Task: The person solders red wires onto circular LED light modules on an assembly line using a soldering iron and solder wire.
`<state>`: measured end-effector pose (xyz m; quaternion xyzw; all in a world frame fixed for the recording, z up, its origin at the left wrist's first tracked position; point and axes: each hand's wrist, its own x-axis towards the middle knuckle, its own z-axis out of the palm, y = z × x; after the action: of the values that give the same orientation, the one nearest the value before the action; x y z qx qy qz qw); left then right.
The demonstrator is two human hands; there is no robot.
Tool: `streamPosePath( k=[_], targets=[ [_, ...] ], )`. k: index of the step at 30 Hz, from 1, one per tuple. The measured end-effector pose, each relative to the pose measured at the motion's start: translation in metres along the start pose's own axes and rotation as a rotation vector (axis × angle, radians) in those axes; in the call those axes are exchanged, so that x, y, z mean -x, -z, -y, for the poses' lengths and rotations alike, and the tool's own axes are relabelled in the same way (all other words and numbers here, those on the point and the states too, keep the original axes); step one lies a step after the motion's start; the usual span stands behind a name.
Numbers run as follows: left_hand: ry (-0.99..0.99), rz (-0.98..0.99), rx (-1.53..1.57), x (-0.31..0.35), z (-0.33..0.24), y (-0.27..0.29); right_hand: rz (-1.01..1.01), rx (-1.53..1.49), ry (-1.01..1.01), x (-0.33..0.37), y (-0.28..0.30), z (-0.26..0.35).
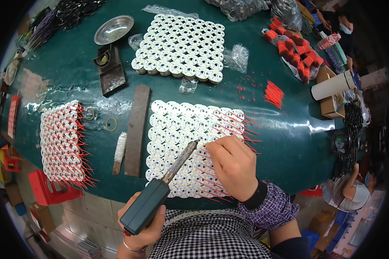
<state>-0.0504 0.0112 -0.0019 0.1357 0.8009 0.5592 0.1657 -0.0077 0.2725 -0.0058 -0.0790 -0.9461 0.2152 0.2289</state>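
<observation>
My left hand (150, 224) is wrapped round the dark green handle of a soldering iron (146, 205). Its tip points up and right, over a panel of round white LED boards (160, 149) on the table in front of me. Close beside the tip, the pinched fingers of my right hand (234, 166) reach down to the boards; whatever they hold is too small to make out. Short red wires (211, 190) stick out to the right from boards in the panel's right part. My right hand covers some of those boards.
Another wired panel (60, 142) lies at the left, and stacked round boards (181, 47) at the back. A dark metal bar (137, 129), a metal bowl (113, 29), loose red wires (273, 95) and red spools (300, 52) lie on the green table (285, 151). Other people are at the right.
</observation>
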Motion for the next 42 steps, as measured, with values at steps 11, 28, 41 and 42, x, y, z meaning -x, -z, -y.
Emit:
streamPosePath(
  k=[11, 28, 41, 42],
  targets=[
    [-0.151, 0.084, -0.058, -0.027, -0.012, -0.013, 0.006, -0.008, -0.03, 0.002, -0.018, -0.007],
    [0.015, -0.059, -0.048, -0.004, -0.011, -0.005, 0.023, 0.076, 0.006, 0.0, -0.02, -0.006],
    [-0.361, -0.553, 0.117, 0.046, -0.047, 0.072, -0.093, 0.049, 0.102, 0.024, -0.023, -0.022],
    [-0.337, -0.548, 0.181, 0.051, -0.048, 0.061, -0.091, 0.055, 0.103, 0.027, -0.019, -0.024]
  ],
)
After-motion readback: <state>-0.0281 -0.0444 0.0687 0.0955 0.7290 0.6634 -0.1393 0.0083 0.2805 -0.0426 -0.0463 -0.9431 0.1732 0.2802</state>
